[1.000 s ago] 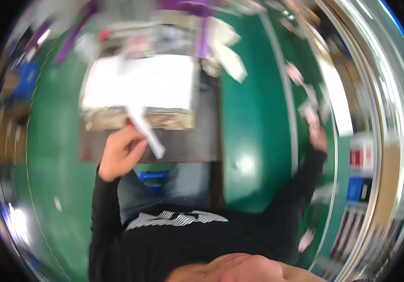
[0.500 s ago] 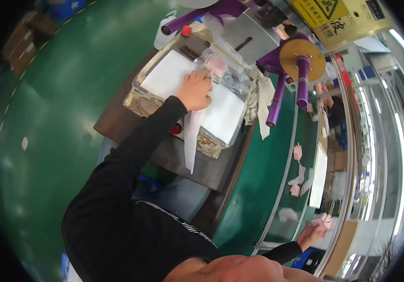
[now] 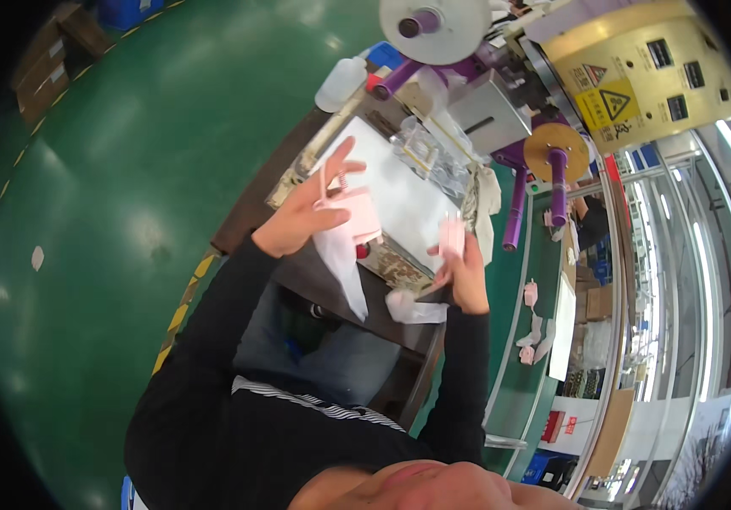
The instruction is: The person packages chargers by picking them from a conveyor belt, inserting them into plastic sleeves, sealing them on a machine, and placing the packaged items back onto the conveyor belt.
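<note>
My left hand (image 3: 301,212) is above the near left side of a white board (image 3: 382,183), its thumb against a pink block (image 3: 357,212) and its other fingers spread. A white film strip (image 3: 341,268) hangs below that block. Farther right, my right hand (image 3: 470,276) grips a second pink block (image 3: 451,236) with thin prongs on top, like a plug charger. Below it trails another whitish strip (image 3: 416,308). Motion blurs both blocks a little.
Clear plastic bags (image 3: 429,157) lie at the board's far side, by a grey cloth (image 3: 482,200). A machine with purple rollers (image 3: 558,187) and a gold panel (image 3: 663,76) stands behind. To the right, more pink blocks (image 3: 531,294) sit on a green conveyor (image 3: 514,374).
My right hand has come from the conveyor to the bench with a pink block. My left hand has lifted a pink block off the board's far side and drawn it nearer. The view has shifted.
</note>
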`<act>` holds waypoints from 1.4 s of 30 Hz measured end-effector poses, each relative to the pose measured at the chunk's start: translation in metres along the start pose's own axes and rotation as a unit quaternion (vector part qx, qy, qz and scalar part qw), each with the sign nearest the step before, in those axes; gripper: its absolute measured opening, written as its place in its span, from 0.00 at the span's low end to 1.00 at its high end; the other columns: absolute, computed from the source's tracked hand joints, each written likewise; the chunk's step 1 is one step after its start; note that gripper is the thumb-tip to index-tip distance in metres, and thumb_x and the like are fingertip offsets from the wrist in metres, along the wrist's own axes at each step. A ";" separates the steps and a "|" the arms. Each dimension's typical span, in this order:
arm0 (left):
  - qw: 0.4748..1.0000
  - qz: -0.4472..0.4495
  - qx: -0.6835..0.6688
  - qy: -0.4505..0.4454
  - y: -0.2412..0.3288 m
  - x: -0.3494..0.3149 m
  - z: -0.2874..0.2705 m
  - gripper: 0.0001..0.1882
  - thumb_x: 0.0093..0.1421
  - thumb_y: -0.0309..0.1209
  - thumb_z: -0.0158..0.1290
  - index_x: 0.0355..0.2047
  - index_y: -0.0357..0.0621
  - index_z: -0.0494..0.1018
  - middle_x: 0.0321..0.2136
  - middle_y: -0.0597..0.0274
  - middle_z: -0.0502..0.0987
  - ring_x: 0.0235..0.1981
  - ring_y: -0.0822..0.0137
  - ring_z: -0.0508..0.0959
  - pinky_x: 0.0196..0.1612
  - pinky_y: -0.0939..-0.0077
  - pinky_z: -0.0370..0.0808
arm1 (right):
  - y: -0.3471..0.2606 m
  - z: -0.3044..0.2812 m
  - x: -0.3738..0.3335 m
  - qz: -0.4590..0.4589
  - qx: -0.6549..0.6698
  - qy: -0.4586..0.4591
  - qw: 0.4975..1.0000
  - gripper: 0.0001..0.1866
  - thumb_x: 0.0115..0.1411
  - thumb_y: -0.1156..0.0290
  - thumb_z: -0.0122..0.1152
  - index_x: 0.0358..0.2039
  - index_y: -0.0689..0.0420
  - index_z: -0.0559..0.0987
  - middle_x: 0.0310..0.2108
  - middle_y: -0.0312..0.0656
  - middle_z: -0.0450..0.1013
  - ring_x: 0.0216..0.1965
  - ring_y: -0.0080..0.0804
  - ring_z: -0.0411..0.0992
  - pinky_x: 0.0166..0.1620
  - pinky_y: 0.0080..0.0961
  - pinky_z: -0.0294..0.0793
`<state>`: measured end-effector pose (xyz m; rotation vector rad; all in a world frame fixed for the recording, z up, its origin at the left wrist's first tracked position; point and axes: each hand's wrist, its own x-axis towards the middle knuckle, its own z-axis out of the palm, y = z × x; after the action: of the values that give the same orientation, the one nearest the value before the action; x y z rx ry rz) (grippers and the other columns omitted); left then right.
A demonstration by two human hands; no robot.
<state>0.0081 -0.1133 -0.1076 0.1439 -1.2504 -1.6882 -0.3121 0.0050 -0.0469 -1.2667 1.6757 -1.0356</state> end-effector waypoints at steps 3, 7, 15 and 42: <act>0.997 0.011 -0.013 0.075 0.018 -0.043 -0.009 0.51 0.60 0.36 0.59 0.77 0.42 0.44 0.55 0.53 0.73 0.47 0.69 0.75 0.56 0.72 0.70 | 0.000 0.017 0.083 -0.015 -0.148 0.026 0.989 0.26 0.69 0.59 0.56 0.60 0.64 0.68 0.40 0.49 0.79 0.30 0.26 0.78 0.30 0.23 0.74; 0.978 0.001 -0.051 0.203 0.018 -0.089 -0.036 0.44 0.61 0.38 0.58 0.74 0.40 0.53 0.40 0.57 0.77 0.37 0.71 0.78 0.42 0.77 0.77 | 0.036 0.026 0.176 -0.175 -0.220 0.149 0.948 0.33 0.68 0.48 0.55 0.63 0.61 0.71 0.52 0.57 0.77 0.52 0.52 0.78 0.56 0.39 0.73; 0.946 -0.026 -0.081 0.313 0.015 -0.138 -0.063 0.30 0.61 0.32 0.54 0.64 0.38 0.66 0.38 0.56 0.78 0.35 0.69 0.80 0.39 0.75 0.80 | -0.002 0.041 0.219 -0.049 -0.480 0.153 0.862 0.44 0.63 0.32 0.50 0.66 0.56 0.70 0.59 0.61 0.73 0.59 0.62 0.71 0.63 0.45 0.68; 0.959 -0.116 0.052 0.252 -0.027 -0.038 -0.068 0.22 0.65 0.24 0.51 0.60 0.37 0.71 0.49 0.58 0.78 0.45 0.72 0.76 0.50 0.78 0.74 | 0.064 0.037 -0.089 0.025 -0.257 0.167 0.952 0.39 0.63 0.55 0.67 0.65 0.67 0.66 0.65 0.59 0.65 0.62 0.48 0.69 0.62 0.40 0.69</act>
<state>0.0503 -0.1301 -0.1761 0.7622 -0.9565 -1.6395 -0.2816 0.0974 -0.1101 -1.4127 2.3350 -0.8419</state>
